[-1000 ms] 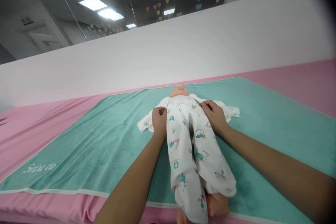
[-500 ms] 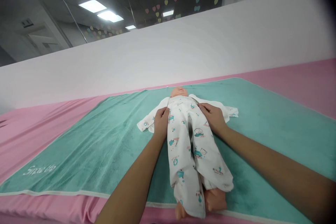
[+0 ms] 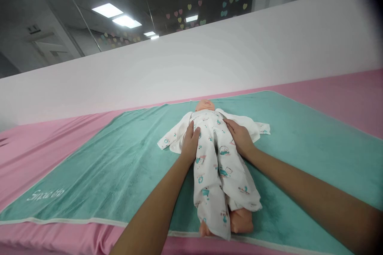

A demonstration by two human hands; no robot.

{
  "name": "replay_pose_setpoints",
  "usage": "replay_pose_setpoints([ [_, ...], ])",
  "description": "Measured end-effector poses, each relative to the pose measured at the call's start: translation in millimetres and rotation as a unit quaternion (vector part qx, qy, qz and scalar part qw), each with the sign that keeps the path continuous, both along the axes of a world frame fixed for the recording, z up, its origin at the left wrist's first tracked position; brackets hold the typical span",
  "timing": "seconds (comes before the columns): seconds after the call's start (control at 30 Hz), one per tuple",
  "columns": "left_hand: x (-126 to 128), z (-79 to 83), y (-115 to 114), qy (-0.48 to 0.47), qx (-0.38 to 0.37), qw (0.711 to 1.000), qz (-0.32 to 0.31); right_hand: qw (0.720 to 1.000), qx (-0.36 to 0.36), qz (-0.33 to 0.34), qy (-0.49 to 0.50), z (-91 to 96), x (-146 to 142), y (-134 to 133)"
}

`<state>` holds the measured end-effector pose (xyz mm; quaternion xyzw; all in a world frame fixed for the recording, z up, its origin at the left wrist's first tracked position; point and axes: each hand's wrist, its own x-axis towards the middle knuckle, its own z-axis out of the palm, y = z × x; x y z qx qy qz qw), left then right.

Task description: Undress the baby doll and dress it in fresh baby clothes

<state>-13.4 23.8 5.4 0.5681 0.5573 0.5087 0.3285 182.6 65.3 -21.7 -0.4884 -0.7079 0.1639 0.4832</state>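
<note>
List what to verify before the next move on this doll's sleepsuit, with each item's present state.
Left hand resting on the printed white sleepsuit: ok.
Right hand resting on the sleepsuit: ok.
Doll lying on its back, head on the teal towel: ok.
Doll's feet covered: not ok, they stick out bare past the leg ends.
Doll's arms inside the sleeves: cannot tell, hidden.

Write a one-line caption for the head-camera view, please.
Left hand and right hand rest on a baby doll in a printed white sleepsuit on a teal towel.
</note>
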Motion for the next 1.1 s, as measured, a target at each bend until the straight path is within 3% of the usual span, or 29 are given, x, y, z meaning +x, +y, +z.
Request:
replay_pose_setpoints([
  [0.37,2.9,1.3,-3.0,-0.005,-0.013,0.999,-0.039,0.999,-0.034,0.012,0.007,0.4,-1.2,-2.3],
  [0.63,2.2,-1.0,-0.7,-0.006,-0.007,0.999,-0.047,1.0,-0.013,0.021,0.007,0.7,1.2,0.6],
  [0.87,-0.3,3.9,-0.4,0.007,-0.02,0.998,-0.054,0.999,-0.031,-0.015,0.025,-1.0,6.2,10.9],
  [1.1,-0.8,8.3,-1.6,0.014,-0.038,0.998,-0.042,0.998,0.048,-0.012,0.045,-4.2,3.7,13.7],
])
